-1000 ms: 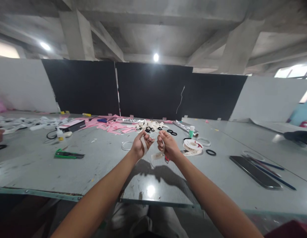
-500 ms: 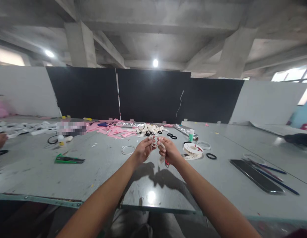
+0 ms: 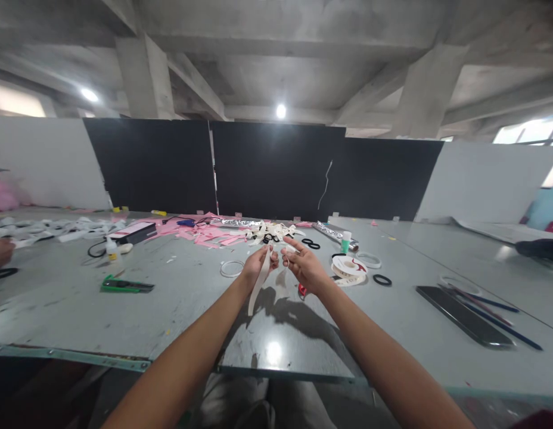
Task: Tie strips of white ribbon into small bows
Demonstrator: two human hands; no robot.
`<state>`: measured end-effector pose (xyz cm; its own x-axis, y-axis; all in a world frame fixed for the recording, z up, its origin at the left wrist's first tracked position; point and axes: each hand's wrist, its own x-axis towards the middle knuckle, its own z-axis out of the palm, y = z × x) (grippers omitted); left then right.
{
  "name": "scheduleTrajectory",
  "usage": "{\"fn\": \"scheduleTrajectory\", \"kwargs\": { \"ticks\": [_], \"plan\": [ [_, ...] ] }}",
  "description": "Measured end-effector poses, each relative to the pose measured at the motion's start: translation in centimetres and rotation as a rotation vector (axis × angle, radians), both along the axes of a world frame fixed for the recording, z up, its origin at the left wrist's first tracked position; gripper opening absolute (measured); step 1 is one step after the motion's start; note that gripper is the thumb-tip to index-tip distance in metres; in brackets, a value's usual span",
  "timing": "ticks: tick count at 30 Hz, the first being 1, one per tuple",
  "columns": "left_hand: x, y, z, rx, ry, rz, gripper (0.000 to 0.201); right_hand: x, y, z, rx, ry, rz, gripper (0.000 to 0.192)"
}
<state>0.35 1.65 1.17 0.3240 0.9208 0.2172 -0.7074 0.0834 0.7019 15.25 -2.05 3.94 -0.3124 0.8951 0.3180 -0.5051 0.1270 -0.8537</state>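
Two hands meet above the grey table (image 3: 178, 310); the left hand (image 3: 257, 267) pinches a long white ribbon strip (image 3: 258, 285) that hangs down from its closed fingers; the right hand (image 3: 305, 268) pinches the ribbon's top too, one finger pointing out; a ribbon roll (image 3: 349, 268) sits just beside it.

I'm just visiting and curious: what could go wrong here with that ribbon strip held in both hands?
The ribbon strip hangs loose from the left hand, pinched only at its top, so it might slip out. The right hand works just above something red on the table, possibly scissors; a fingertip could catch there.
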Motion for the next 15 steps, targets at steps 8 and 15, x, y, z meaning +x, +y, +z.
{"fn": "scheduleTrajectory", "kwargs": {
  "ticks": [8, 15],
  "plan": [
    [-0.2, -0.7, 0.7, 0.001, -0.045, 0.069, 0.019, 0.0, -0.2, 0.3, -0.039, -0.01, -0.031, 0.032],
    [-0.2, -1.2, 1.0, 0.002, -0.087, 0.006, 0.013, 0.2, -1.1, 0.6, -0.051, -0.043, 0.029, 0.03]
  ]
}}
